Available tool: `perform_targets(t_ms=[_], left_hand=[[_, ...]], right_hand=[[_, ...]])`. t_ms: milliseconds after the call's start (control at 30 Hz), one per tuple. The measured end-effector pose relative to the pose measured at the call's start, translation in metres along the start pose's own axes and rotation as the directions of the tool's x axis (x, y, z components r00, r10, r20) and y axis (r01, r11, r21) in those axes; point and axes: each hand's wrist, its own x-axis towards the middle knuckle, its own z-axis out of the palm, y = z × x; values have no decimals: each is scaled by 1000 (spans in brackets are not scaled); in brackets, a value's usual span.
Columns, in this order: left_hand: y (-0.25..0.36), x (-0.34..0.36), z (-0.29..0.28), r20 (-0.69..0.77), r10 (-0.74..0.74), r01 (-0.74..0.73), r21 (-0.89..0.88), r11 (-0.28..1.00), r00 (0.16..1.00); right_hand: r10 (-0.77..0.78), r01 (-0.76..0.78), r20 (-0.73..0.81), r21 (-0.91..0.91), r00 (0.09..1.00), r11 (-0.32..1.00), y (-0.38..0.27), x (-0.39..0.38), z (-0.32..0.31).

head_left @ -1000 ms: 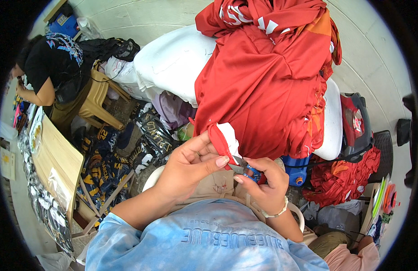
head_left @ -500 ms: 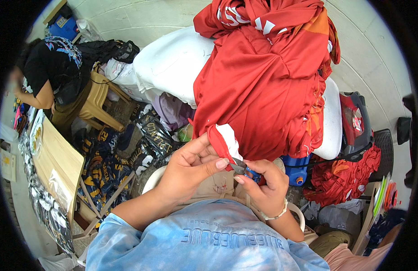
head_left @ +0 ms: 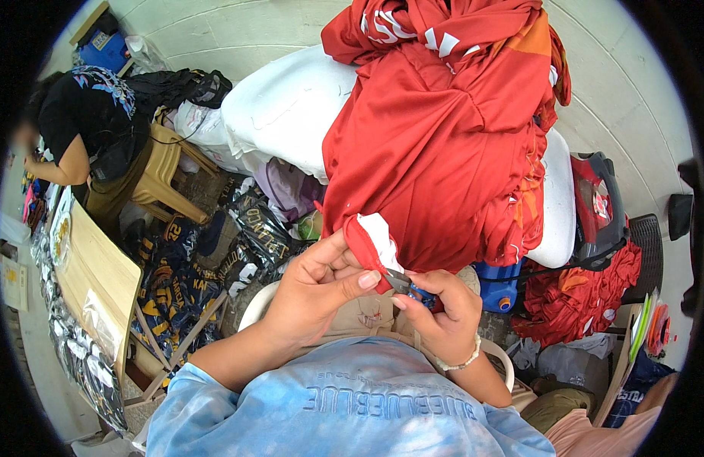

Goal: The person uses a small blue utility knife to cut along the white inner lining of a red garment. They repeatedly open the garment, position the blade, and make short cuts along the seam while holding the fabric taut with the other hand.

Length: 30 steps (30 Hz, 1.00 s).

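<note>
My left hand is closed on a folded edge of red garment fabric, pinched between thumb and fingers, with a white inner side turned up. My right hand grips a small pair of thread snips with dark blades and a blue handle. The blade tips touch the fabric edge close to my left thumb. Beyond my hands a large heap of red garments with white and orange parts lies over a white padded board.
At the left, a person in a black shirt bends forward beside a tan plastic chair. A wooden board stands nearer, with bagged dark clothing on the floor. More red cloth lies right, below a grey-and-red machine.
Both hands and the fabric shift very slightly in view. The snips stay at the fabric edge, their blades showing a little more apart.
</note>
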Motion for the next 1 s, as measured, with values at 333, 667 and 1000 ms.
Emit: perform_targets(t_ms=[333, 667, 1000], left_hand=[[0, 1, 0, 3, 8, -8, 14, 1000, 1000], [0, 2, -15, -53, -154, 135, -266, 955, 987], [-6, 1, -23, -5, -153, 148, -234, 961, 988]], right_hand=[[216, -221, 51, 307, 975, 926, 6, -6, 1], [625, -694, 349, 540, 699, 476, 8, 4, 0], [602, -701, 374, 495, 705, 514, 4, 2, 8]])
